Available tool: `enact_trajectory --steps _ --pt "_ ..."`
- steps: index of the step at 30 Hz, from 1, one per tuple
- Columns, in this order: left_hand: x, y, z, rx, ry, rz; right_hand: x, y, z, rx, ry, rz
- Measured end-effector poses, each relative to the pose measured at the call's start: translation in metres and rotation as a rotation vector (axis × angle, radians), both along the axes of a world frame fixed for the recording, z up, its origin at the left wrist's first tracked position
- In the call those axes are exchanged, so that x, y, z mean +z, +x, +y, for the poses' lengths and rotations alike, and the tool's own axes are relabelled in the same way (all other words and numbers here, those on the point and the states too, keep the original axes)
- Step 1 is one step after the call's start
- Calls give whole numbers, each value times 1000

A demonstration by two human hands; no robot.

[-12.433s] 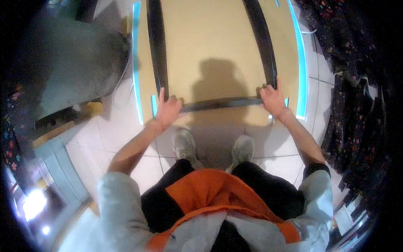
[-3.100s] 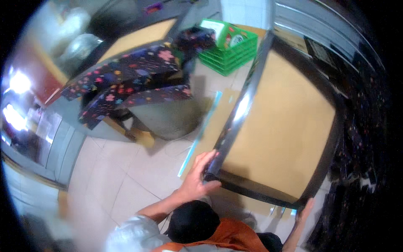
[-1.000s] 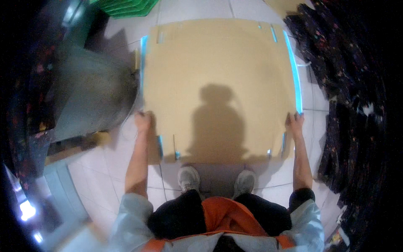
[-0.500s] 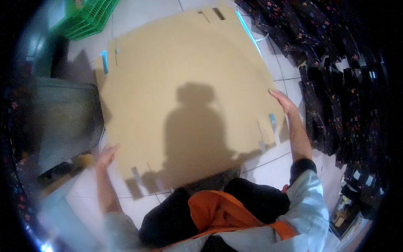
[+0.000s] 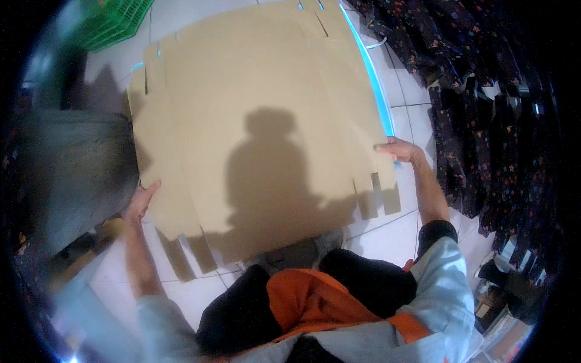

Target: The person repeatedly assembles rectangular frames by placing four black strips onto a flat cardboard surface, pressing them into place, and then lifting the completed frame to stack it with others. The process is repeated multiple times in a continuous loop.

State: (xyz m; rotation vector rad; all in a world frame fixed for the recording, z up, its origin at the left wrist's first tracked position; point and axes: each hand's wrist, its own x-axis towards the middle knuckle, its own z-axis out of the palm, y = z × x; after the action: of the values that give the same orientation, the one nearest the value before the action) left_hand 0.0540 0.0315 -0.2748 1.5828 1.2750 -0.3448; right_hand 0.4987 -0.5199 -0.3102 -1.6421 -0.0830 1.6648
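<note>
A large flat cardboard sheet (image 5: 200,103) spreads out in front of my knees, brown on top, with slots and flaps cut along its near and far edges. My left hand (image 5: 143,198) grips its left edge near the front, thumb on top. At the right edge my right hand (image 5: 399,149) pinches the sheet, thumb over the top and fingers beneath. Bright blue shows along the far right side, beneath or at the rim of the sheet. My shadow falls across the middle of the cardboard.
Dark flower-patterned pieces (image 5: 478,157) are stacked along the right. A green plastic crate (image 5: 118,27) stands at the far left. Beside the sheet's left edge is a grey, worn surface (image 5: 91,169). White floor tiles (image 5: 387,236) show around the cardboard.
The cardboard sheet has shifted slightly left and away from me, and its slots have changed shape. My left hand moved up and left; my right hand slid slightly down and inward.
</note>
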Motion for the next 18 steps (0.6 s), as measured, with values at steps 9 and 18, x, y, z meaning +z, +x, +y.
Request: enact_trajectory --steps 9,18 --pt "-28 3 15 -100 -5 282 -20 21 65 -241 -67 -381" --pt "-114 34 -92 -242 1247 55 -51 -75 114 177 -422 -1436"
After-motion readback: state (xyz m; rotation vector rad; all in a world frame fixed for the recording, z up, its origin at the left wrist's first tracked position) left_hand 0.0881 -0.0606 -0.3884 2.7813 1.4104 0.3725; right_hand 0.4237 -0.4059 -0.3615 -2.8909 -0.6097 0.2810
